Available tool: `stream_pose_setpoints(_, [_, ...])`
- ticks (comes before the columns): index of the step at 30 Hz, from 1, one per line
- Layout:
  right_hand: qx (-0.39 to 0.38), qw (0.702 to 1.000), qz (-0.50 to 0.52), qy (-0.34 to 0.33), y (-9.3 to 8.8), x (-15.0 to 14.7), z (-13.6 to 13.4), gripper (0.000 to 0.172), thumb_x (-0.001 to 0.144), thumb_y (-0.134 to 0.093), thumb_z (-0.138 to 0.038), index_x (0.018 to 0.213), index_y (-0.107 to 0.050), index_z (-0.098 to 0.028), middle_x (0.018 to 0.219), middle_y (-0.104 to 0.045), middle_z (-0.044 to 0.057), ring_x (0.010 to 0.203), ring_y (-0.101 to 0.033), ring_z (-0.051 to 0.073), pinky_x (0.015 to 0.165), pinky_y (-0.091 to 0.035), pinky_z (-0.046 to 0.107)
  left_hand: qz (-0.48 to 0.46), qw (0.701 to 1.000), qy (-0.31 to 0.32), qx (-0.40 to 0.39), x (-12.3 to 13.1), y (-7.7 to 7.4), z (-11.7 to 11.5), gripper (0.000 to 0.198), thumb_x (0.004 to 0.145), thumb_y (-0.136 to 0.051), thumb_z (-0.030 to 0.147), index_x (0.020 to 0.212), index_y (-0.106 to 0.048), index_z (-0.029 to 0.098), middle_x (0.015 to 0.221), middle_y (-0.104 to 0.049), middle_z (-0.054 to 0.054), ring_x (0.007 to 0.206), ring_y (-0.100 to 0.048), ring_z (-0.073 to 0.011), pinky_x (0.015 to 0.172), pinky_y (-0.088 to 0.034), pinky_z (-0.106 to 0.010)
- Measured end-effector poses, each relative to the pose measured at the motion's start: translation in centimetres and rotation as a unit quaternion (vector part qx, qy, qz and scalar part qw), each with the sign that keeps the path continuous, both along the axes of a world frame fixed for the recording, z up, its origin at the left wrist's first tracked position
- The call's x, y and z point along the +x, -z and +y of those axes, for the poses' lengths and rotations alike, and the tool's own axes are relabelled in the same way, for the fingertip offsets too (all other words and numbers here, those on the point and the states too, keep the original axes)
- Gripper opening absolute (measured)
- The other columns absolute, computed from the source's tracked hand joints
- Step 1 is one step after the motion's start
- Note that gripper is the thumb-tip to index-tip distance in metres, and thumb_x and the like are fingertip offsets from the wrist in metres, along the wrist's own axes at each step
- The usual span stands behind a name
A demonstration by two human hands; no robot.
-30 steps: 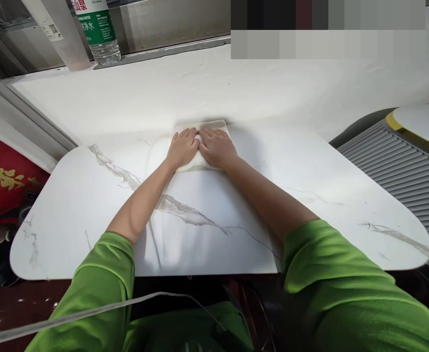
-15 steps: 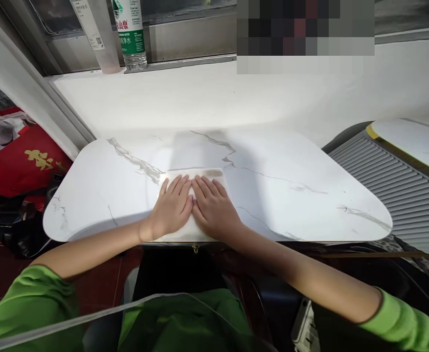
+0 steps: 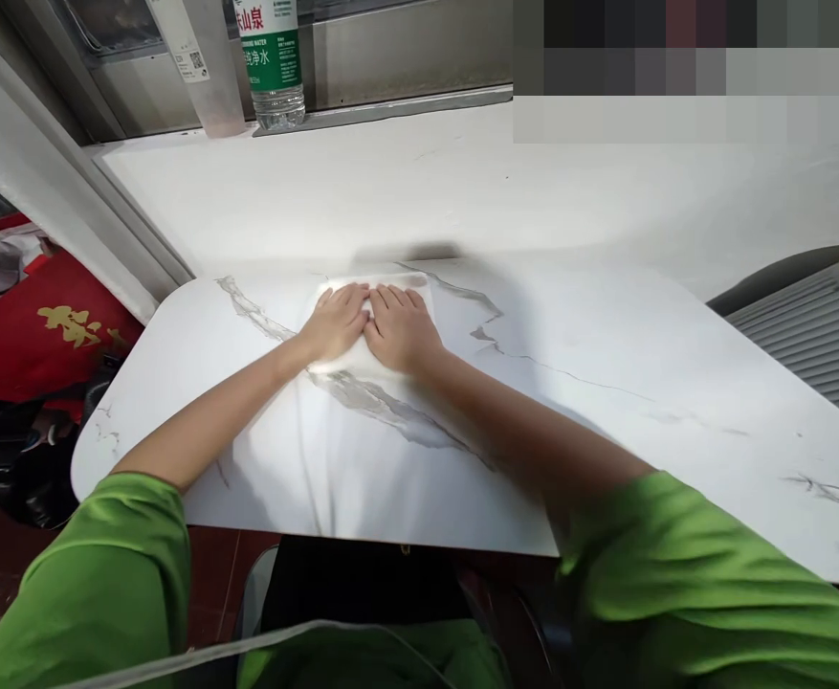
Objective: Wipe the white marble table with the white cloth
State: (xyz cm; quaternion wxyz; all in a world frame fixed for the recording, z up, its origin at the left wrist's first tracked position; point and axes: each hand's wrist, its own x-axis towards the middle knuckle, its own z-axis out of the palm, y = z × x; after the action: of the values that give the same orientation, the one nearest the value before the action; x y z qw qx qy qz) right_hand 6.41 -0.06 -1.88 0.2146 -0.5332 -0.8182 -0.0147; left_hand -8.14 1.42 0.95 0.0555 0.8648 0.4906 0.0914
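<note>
A white square cloth point(image 3: 351, 364) lies flat on the white marble-patterned table point(image 3: 606, 325), toward its far side. Pressed onto the cloth, my left hand point(image 3: 337, 323) has its fingers stretched forward and lying flat. Beside it my right hand point(image 3: 403, 327) also rests palm down on the cloth, fingers extended. The two thumbs meet near the cloth's middle. Both hands cover much of the cloth; its far edge and near edge show around them.
On the ledge behind stand a water bottle point(image 3: 275, 72) with a green label and a tall translucent container point(image 3: 210, 81). A red bag point(image 3: 46, 325) sits left of the table. A white wall point(image 3: 390, 191) rises behind; a grey ribbed surface point(image 3: 813, 335) lies at right.
Both hands and the cloth have slid forward across the table, from its near edge toward the wall. My arms are stretched further out, and the view has shifted.
</note>
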Motion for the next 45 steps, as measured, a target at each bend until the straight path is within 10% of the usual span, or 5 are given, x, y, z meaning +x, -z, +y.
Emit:
stream_pose_setpoints(5, [-0.015, 1.0, -0.002, 0.024, -0.8, -1.0, 5.0, 0.052, 0.093, -0.03, -0.02, 0.136, -0.052, 0.0, 0.143, -0.054, 0.023, 0.132, -0.047, 0.034, 0.113, -0.028, 0.049, -0.024, 1.0, -0.013, 0.015, -0.4, 0.4, 6.0, 0.046, 0.097, -0.028, 0.02, 0.138, -0.048, 0.015, 0.152, -0.047, -0.01, 0.142, -0.04, -0.0192, 0.119, -0.026, -0.038])
stream_pose_setpoints(10, [-0.018, 1.0, -0.004, 0.021, -1.0, -0.9, 5.1, 0.054, 0.094, -0.029, -0.019, 0.14, -0.048, 0.001, 0.148, -0.05, 0.021, 0.137, -0.042, 0.031, 0.115, -0.025, 0.046, -0.03, 0.999, -0.019, 0.031, -0.3, 0.7, 5.9, 0.046, 0.098, -0.027, 0.022, 0.139, -0.047, 0.015, 0.152, -0.047, -0.011, 0.142, -0.039, -0.0199, 0.119, -0.027, -0.039])
stream_pose_setpoints(24, [0.043, 0.997, -0.024, -0.064, -0.5, -2.0, -14.5, 0.054, 0.097, -0.032, -0.025, 0.14, -0.051, 0.003, 0.146, -0.053, 0.021, 0.136, -0.045, 0.033, 0.117, -0.028, 0.049, -0.039, 0.998, -0.031, 0.037, -3.2, 0.5, -16.4, 0.052, 0.102, -0.021, 0.028, 0.145, -0.042, 0.008, 0.155, -0.043, -0.014, 0.149, -0.03, -0.0257, 0.124, -0.015, -0.047])
stream_pose_setpoints(29, [0.035, 0.995, -0.032, -0.087, -1.0, -3.9, -16.7, 0.054, 0.097, -0.033, -0.024, 0.14, -0.051, 0.004, 0.147, -0.051, 0.022, 0.137, -0.044, 0.034, 0.118, -0.027, 0.049, -0.042, 0.997, -0.062, 0.017, -4.9, 0.1, -19.0, 0.051, 0.101, -0.022, 0.027, 0.145, -0.041, 0.01, 0.155, -0.044, -0.014, 0.149, -0.03, -0.026, 0.124, -0.019, -0.049])
stream_pose_setpoints(45, [-0.01, 0.999, 0.035, -0.026, -0.8, -10.5, 4.9, 0.048, 0.094, -0.031, -0.015, 0.131, -0.056, 0.0, 0.131, -0.061, 0.022, 0.124, -0.05, 0.032, 0.109, -0.027, 0.044, -0.061, 0.992, -0.107, 0.036, -8.8, 0.4, 4.5, 0.043, 0.091, -0.032, 0.017, 0.127, -0.055, 0.014, 0.138, -0.059, -0.014, 0.131, -0.051, -0.0251, 0.114, -0.033, -0.039])
